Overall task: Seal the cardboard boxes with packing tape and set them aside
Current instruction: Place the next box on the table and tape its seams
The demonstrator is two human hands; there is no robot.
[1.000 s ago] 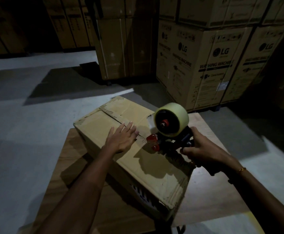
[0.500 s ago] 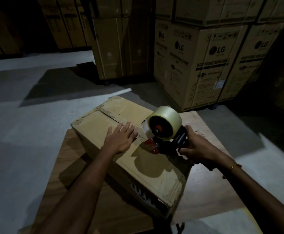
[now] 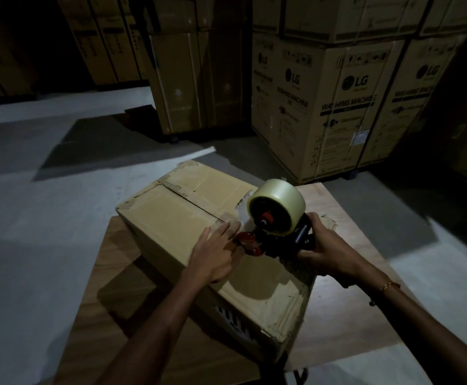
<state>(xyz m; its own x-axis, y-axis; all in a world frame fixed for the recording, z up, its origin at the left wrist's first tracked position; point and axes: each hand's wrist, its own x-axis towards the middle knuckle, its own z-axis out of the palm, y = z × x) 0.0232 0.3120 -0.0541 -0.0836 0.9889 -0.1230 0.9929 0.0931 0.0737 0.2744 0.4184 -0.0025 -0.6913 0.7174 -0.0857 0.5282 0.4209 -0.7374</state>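
Dispenser [image 3: 275,230] has slid left along box [image 3: 215,240] seam since a sec ago, R hand [image 3: 325,250] gripping its handle; L hand [image 3: 215,252] flat, fingers straight, pressing tape end. Box on table [image 3: 352,215]; sealing underway.

A wooden board table [image 3: 346,218] was seen standing on a grey concrete floor [image 3: 46,245]. One cardboard box [image 3: 171,215] was laid directly on the board, set at an angle to its edges. Stacked printed cartons [image 3: 346,107] were observed resting on the floor behind.
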